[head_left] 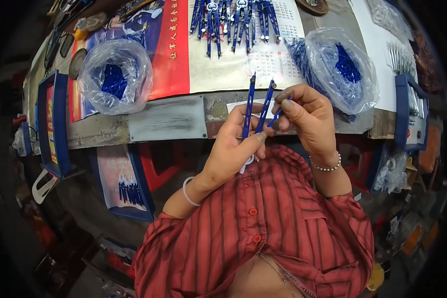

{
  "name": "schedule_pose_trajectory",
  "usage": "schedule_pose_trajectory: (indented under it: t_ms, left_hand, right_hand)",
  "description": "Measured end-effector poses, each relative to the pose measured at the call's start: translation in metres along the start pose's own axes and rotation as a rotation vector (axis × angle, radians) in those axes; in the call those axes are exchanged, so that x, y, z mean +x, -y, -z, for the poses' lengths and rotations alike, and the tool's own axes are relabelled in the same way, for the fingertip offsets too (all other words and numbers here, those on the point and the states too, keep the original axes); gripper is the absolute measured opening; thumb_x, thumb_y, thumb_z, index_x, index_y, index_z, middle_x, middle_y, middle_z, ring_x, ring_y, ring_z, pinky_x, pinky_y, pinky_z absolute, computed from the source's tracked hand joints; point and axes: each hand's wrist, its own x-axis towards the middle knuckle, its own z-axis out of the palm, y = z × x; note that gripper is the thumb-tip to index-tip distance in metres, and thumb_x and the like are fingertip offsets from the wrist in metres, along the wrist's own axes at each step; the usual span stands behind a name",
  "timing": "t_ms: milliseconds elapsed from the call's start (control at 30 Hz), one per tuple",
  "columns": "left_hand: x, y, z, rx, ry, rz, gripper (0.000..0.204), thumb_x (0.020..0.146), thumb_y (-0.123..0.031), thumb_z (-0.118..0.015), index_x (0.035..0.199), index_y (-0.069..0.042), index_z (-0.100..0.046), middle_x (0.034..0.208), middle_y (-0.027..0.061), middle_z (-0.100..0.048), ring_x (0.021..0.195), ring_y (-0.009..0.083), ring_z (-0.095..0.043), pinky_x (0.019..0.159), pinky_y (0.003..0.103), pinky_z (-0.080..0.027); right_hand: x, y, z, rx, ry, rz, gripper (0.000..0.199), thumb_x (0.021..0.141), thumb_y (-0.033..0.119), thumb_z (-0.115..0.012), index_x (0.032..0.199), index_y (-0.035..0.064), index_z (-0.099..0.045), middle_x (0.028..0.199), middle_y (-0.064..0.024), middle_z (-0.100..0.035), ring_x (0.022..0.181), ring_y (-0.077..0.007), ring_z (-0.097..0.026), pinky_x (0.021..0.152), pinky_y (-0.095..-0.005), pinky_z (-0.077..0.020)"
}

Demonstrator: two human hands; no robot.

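Observation:
A blue drawing compass (249, 107) with two legs spread apart is gripped in my left hand (232, 144), its points directed away from me and its light-coloured head down near my shirt. My right hand (308, 111) pinches a small blue plastic piece (275, 118) close beside the right leg of the compass. Several finished-looking blue compasses (233, 22) lie in a cluster at the far side of the table. Whether the small piece touches the leg cannot be made out.
Clear plastic bags of small blue parts stand on the left (115, 79) and right (347, 67) of the table. A grey metal plate (169, 118) lines the near edge. Blue trays (52, 124) hang at the left and right (411, 114); another blue tray (126, 184) below holds blue pieces.

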Motion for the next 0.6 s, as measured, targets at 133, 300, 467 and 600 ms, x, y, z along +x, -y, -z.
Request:
schedule_pose_trajectory:
  t_ms: [133, 300, 467, 600]
  left_hand:
    - [0.0002, 0.0012, 0.0015, -0.020, -0.041, -0.030, 0.041, 0.088, 0.000, -0.052, 0.126, -0.003, -0.037, 0.095, 0.0094, -0.059, 0.061, 0.0104, -0.054, 0.056, 0.021, -0.044]
    - [0.0018, 0.0012, 0.0041, -0.113, -0.033, -0.076, 0.037, 0.091, -0.002, -0.050, 0.125, -0.002, -0.037, 0.093, 0.0079, -0.058, 0.062, 0.0087, -0.053, 0.057, 0.022, -0.044]
    - [0.0007, 0.0038, 0.0062, -0.046, -0.081, -0.089, 0.036, 0.090, -0.002, -0.051, 0.124, -0.002, -0.039, 0.088, 0.0064, -0.057, 0.061, 0.0077, -0.052, 0.055, 0.021, -0.043]
    - [-0.0003, 0.0039, 0.0059, 0.013, -0.122, -0.114, 0.037, 0.090, -0.001, -0.052, 0.124, -0.002, -0.039, 0.084, 0.0048, -0.056, 0.059, 0.0069, -0.052, 0.054, 0.021, -0.042]
  right_hand:
    - [0.0008, -0.0039, -0.0047, 0.046, 0.015, -0.015, 0.015, 0.088, 0.006, -0.060, 0.100, -0.0029, -0.058, 0.085, -0.0116, -0.064, 0.061, -0.0096, -0.057, 0.056, -0.0213, -0.0486]
    - [0.0000, -0.0083, -0.0052, 0.011, 0.022, -0.015, 0.014, 0.088, 0.005, -0.060, 0.099, -0.0030, -0.058, 0.086, -0.0114, -0.064, 0.062, -0.0096, -0.057, 0.059, -0.0209, -0.0489]
    - [-0.0017, -0.0085, -0.0085, -0.056, 0.014, -0.048, 0.015, 0.085, 0.001, -0.063, 0.098, -0.0025, -0.058, 0.087, -0.0101, -0.064, 0.064, -0.0095, -0.058, 0.061, -0.0210, -0.0501]
    - [-0.0014, -0.0089, -0.0102, -0.043, 0.034, -0.086, 0.018, 0.082, -0.001, -0.065, 0.098, -0.0010, -0.058, 0.086, -0.0085, -0.064, 0.067, -0.0104, -0.061, 0.065, -0.0222, -0.0528]
